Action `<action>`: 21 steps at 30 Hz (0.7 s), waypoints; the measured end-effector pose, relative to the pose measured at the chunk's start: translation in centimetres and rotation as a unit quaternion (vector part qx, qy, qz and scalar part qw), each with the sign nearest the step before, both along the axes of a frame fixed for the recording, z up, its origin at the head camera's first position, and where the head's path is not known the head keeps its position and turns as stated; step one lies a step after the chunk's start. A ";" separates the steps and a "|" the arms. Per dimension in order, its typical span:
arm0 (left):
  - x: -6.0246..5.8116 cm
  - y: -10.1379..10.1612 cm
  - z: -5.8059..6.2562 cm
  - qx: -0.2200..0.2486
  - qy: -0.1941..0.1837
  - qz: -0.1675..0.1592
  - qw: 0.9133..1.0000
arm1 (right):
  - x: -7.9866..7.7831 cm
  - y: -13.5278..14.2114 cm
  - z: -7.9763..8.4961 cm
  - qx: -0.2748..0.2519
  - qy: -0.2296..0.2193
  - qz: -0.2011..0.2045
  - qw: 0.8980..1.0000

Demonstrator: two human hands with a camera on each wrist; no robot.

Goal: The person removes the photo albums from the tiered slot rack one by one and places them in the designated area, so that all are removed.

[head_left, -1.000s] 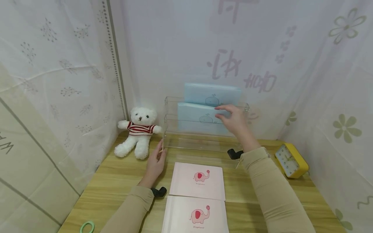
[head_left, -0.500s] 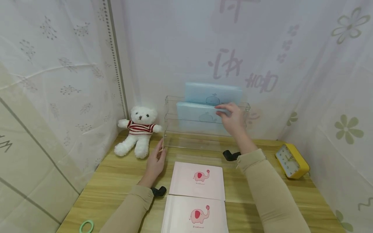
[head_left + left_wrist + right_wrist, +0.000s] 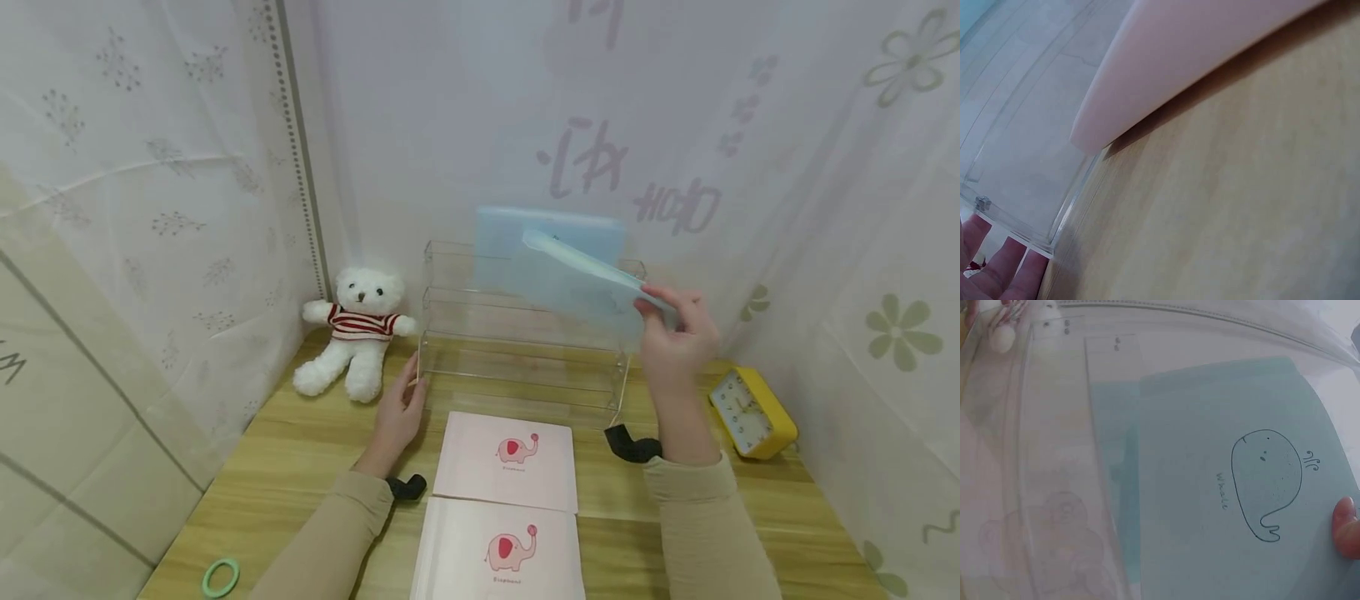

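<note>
My right hand [image 3: 678, 333] pinches a pale blue notebook [image 3: 592, 283] by its right edge and holds it tilted above the clear rack. In the right wrist view, a whale drawing marks the cover of the blue notebook [image 3: 1197, 537], and a fingertip [image 3: 1347, 528] shows on its edge. Another blue notebook [image 3: 498, 221] stands in the rear of the clear tiered rack [image 3: 517, 379]. Beside the rack's left side is my left hand [image 3: 397, 417]; in the left wrist view its fingers [image 3: 1007, 265] touch the outer side of the clear panel.
Two pink stacks of elephant notebooks, one farther [image 3: 468, 454] and one nearer [image 3: 457, 542], lie before the rack. A white teddy bear [image 3: 362, 325] sits left, a yellow alarm clock [image 3: 753, 414] stands right. A green ring [image 3: 221, 578] lies at the near left of the wooden table [image 3: 277, 500].
My right hand has lifted the front blue notebook out of the rack's middle tier and moved it right, tilting it. The left hand has stayed at the rack's side.
</note>
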State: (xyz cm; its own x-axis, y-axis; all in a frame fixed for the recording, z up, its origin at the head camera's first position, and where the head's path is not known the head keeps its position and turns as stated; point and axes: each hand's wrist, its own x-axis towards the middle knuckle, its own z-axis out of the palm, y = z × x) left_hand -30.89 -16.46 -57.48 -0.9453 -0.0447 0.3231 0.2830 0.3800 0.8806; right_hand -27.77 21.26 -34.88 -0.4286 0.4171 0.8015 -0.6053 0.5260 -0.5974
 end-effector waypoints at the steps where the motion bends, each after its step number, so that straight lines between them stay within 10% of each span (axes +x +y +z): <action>1: 0.0 0.0 -0.1 0.000 0.001 0.000 1.000 | 0.7 0.3 -0.5 -0.007 0.000 -0.013 1.000; 10: 0.5 -0.1 -0.3 0.008 -0.004 0.012 1.000 | 5.2 2.6 -5.2 -0.065 0.025 -0.126 0.990; 21: -0.3 0.0 -0.1 -0.015 0.008 0.001 1.000 | 6.8 4.9 -5.4 -0.128 0.015 -0.180 0.975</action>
